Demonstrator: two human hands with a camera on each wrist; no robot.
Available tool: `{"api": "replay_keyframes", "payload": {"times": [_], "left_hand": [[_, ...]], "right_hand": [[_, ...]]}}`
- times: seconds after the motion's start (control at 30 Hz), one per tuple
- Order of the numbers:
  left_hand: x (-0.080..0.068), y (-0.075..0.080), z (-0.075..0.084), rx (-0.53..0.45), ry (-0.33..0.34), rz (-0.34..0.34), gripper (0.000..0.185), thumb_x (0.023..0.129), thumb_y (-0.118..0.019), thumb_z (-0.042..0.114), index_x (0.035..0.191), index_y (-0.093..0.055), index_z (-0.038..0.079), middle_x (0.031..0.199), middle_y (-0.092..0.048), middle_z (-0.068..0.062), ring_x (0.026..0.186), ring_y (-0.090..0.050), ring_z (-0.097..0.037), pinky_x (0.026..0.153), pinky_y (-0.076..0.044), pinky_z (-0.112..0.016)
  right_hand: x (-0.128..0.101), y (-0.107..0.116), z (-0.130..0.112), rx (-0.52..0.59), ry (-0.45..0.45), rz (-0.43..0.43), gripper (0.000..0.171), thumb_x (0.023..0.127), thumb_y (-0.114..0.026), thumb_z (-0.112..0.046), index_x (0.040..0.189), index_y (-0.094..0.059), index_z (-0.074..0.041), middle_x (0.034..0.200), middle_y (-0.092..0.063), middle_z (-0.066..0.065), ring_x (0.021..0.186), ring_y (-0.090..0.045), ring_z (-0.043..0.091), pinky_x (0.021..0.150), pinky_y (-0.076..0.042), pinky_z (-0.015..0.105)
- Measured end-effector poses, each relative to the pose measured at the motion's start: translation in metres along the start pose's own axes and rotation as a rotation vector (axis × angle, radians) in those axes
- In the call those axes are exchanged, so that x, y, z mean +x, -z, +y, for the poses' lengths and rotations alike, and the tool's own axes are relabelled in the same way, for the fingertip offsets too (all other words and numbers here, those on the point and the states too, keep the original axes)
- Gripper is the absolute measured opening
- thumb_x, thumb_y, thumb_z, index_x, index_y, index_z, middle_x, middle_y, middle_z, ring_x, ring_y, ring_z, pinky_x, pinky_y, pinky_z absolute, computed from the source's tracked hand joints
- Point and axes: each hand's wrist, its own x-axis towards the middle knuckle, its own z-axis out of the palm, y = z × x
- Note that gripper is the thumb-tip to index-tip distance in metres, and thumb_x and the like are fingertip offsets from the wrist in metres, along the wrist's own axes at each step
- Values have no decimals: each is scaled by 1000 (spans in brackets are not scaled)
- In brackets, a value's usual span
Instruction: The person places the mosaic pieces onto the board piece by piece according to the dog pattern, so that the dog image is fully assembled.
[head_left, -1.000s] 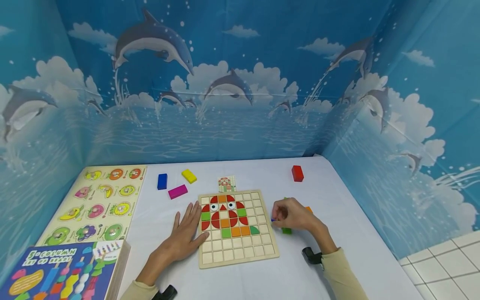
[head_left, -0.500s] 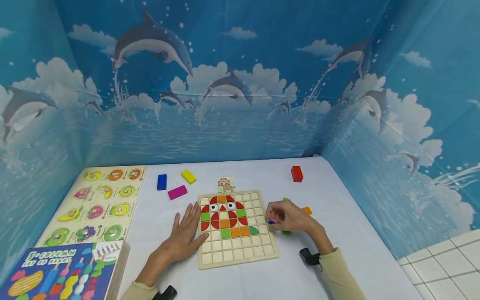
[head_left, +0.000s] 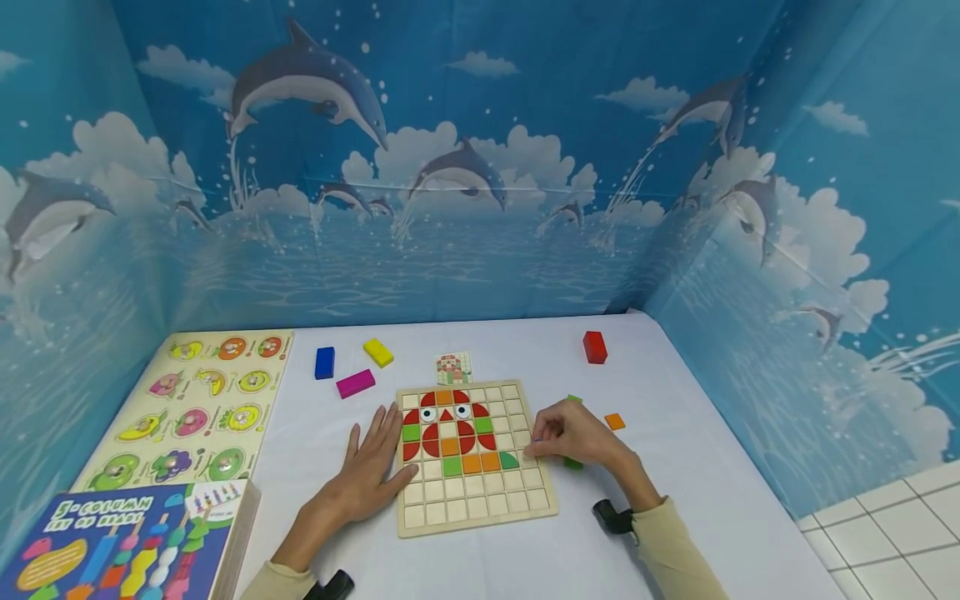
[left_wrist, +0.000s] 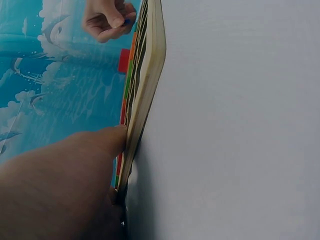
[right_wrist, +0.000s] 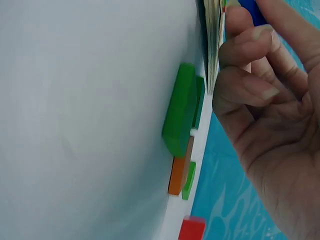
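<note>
The left hand [head_left: 372, 467] lay flat and relaxed on the surface [head_left: 675, 517], fingers straight, its fingertips touching the left edge of the wooden grid board [head_left: 474, 457]; its grip held nothing. The right hand [head_left: 572, 433] was at the board's right edge, its grip pinched on a small blue piece [right_wrist: 252, 11], held just above or at the cells beside the green quarter-circle. The head view hid that piece; only the right wrist view showed it.

Risks, as judged: the piece was small and held by the fingertips alone, so it could slip or seat crooked across a cell divider. A knuckle could nudge the tiles already laid. The left hand only touched the board, so a sideways push could shift it.

The board's upper cells held red, orange and green tiles and two eye pieces; the lower rows stood bare. Loose green tiles [head_left: 573, 461] lay just beside the right hand, an orange tile [head_left: 614, 422] near. Farther off lay a pattern card [head_left: 453, 367] and a red block [head_left: 594, 347].
</note>
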Motion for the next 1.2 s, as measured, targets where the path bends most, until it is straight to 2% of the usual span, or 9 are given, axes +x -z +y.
{"api": "replay_keyframes", "payload": {"times": [0.17,0.33,0.47,0.6,0.83,0.97,1.07,1.2], "left_hand": [[0,-1,0,-3,6,5,95,105,-66,46,173,-13,8,182,-7,-9,168,3,-33,130,7,-66],[-1,0,2,-2,6,1,95,105,-65,47,173,-13,7,182,-7,-10,168,3,-33,130,7,-66],[-2,2,3,-17,-5,2,95,105,-63,50,173,-14,6,182,-7,-12,168,3,-33,130,8,-65],[-2,2,3,-17,-12,4,95,105,-62,50,173,-14,6,182,-7,-12,168,3,-33,130,9,-65],[0,-1,0,5,1,5,94,105,-65,46,173,-14,7,182,-7,-10,168,2,-33,130,7,-66],[0,-1,-1,6,1,11,94,105,-66,46,173,-14,7,182,-7,-10,168,2,-34,130,7,-66],[0,0,0,3,0,8,94,105,-65,46,173,-14,7,182,-7,-11,168,2,-34,130,7,-66],[-1,2,2,-16,-11,10,94,105,-64,48,173,-15,5,182,-8,-13,168,2,-35,129,8,-66]], "right_hand": [[2,-6,-3,29,-2,-5,12,91,-89,-18,83,-82,-12,63,-69,2,46,-56,9,47,-41,16],[3,-11,-7,-14,9,3,9,91,-89,-18,85,-85,-12,61,-66,-3,49,-52,4,47,-36,16],[4,-13,-10,-38,-10,1,8,91,-89,-19,85,-84,-16,58,-62,-7,48,-53,5,48,-39,17],[4,-13,-11,-36,-12,-18,9,91,-89,-19,87,-81,-17,56,-61,-3,47,-54,7,49,-42,18],[1,-6,-12,15,-35,-88,8,95,-85,-19,92,-83,-13,63,-68,5,49,-55,11,51,-43,18],[-1,-3,-12,32,-40,-114,6,95,-84,-12,92,-82,-8,65,-69,9,50,-55,14,53,-45,19],[-2,-1,-11,27,-34,-118,2,93,-85,-7,93,-83,-8,68,-69,7,54,-56,12,55,-48,20],[-1,-1,-10,4,-17,-120,7,91,-86,-4,94,-85,-10,73,-71,0,61,-58,9,58,-49,20]]}}
